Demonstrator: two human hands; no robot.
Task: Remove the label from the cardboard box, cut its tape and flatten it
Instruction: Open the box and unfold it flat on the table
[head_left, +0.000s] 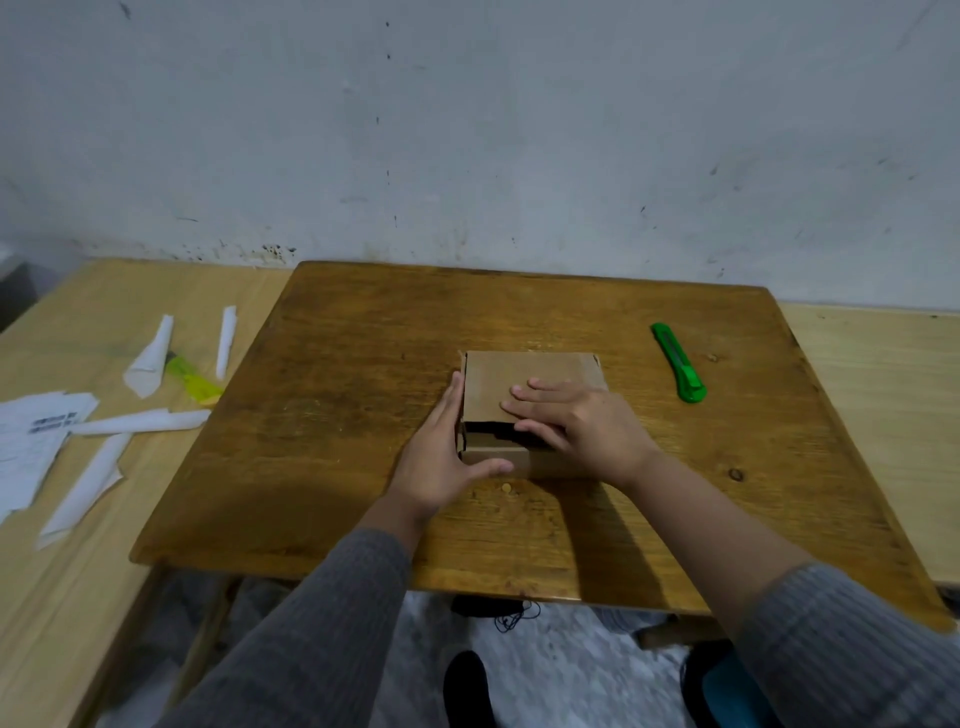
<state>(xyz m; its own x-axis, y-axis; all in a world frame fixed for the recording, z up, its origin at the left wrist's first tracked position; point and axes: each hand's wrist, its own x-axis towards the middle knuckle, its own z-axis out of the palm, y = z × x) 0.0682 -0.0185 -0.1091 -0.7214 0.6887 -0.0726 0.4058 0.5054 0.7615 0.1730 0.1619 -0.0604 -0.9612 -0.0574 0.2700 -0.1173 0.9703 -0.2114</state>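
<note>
A small brown cardboard box (498, 379) sits in the middle of the dark wooden table (363, 364). A dark gap shows at its near edge, under the top flap. My left hand (441, 457) lies against the box's left side, fingers straight along the wall and thumb curled across the near front face. My right hand (576, 426) rests flat on the top flap, fingers spread and pointing left. A green utility knife (679, 364) lies on the table to the right of the box, apart from both hands.
On the lighter table (78, 571) to the left lie several torn white paper strips (140, 421), a printed white label sheet (31, 441) and a yellow-green cutter (195, 382). A stained wall stands behind. A dark shoe (467, 686) and blue seat (737, 691) show below.
</note>
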